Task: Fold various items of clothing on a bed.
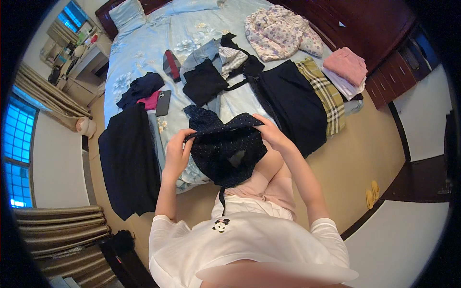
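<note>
Between my two hands hangs a dark navy garment with small white dots [225, 156], spread over my lap at the bed's near edge. My left hand [180, 146] pinches its left top edge. The right top edge is gripped by my right hand [270, 132]. A dark strap dangles from the garment down toward my white shirt. Just beyond it on the bed lies a folded black garment [205, 82], with pale blue denim [200, 54] partly under it. To the right, a large black garment [290, 103] drapes over the edge; to the left hangs another black garment [128, 161].
A phone [163, 103] lies beside a magenta cloth [150, 101] on the floral bed [144, 57]. At right are a plaid cloth [324, 93] and a stack topped by pink clothing [345, 66]. A floral bundle [276, 33] sits farther back. Yellow slippers [371, 194] rest on the floor.
</note>
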Action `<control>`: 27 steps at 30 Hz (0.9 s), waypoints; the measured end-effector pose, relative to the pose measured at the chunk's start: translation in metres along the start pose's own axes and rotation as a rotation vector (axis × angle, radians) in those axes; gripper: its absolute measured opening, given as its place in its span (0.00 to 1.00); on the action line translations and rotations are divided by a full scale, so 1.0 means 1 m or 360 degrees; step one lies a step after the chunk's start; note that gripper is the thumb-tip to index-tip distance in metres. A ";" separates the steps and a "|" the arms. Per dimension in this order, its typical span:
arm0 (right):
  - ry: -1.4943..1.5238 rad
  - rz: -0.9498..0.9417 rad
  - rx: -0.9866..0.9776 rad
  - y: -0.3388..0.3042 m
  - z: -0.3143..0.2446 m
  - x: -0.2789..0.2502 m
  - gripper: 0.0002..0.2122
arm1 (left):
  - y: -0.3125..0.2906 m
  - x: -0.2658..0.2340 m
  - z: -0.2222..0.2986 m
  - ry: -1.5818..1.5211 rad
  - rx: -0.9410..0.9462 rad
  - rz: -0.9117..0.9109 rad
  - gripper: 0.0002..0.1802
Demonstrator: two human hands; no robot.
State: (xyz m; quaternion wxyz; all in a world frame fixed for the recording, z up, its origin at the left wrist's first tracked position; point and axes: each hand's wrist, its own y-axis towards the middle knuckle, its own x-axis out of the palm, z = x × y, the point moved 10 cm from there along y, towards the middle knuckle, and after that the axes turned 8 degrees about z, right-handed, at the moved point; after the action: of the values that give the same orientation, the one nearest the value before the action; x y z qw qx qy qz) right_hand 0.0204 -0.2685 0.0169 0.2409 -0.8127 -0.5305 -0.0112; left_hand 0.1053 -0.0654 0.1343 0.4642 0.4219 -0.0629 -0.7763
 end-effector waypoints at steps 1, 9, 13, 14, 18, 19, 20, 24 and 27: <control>0.0191 -0.0255 0.0035 -0.005 -0.006 0.022 0.14 | -0.007 0.005 -0.021 -0.0209 -0.0213 -0.0031 0.08; -0.2026 -0.0672 -0.0957 -0.030 -0.029 0.059 0.20 | -0.019 -0.022 -0.050 -0.0320 -0.0441 -0.0272 0.22; -0.2496 -0.0028 -0.0996 -0.013 -0.057 0.025 0.12 | -0.046 -0.018 -0.052 0.0254 -0.0544 -0.0909 0.19; -0.2383 0.0083 -0.1089 -0.016 -0.073 0.022 0.10 | -0.049 -0.018 -0.059 0.0257 -0.0551 -0.0903 0.19; -0.1804 0.0035 -0.1304 -0.031 -0.113 0.039 0.15 | -0.056 0.005 -0.054 0.0211 -0.0257 -0.0787 0.28; -0.1686 -0.0013 -0.1243 -0.034 -0.122 0.046 0.17 | -0.056 0.019 -0.039 0.0047 -0.0093 -0.0689 0.33; -0.1685 -0.0013 -0.1244 -0.039 -0.131 0.054 0.17 | -0.059 0.037 -0.036 -0.0016 -0.0134 -0.0668 0.40; -0.1345 -0.0036 -0.1411 -0.064 -0.173 0.081 0.16 | -0.070 0.104 0.006 -0.0637 -0.0248 -0.0060 0.45; -0.1292 0.0020 -0.1692 -0.091 -0.204 0.101 0.15 | -0.079 0.169 0.019 -0.0350 -0.0138 -0.0295 0.26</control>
State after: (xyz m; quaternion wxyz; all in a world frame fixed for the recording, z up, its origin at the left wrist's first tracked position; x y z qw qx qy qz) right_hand 0.0347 -0.2348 0.2595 -0.4111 -0.7636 -0.4966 0.0371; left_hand 0.0028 -0.1571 0.0069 0.3985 0.3178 -0.0405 -0.8594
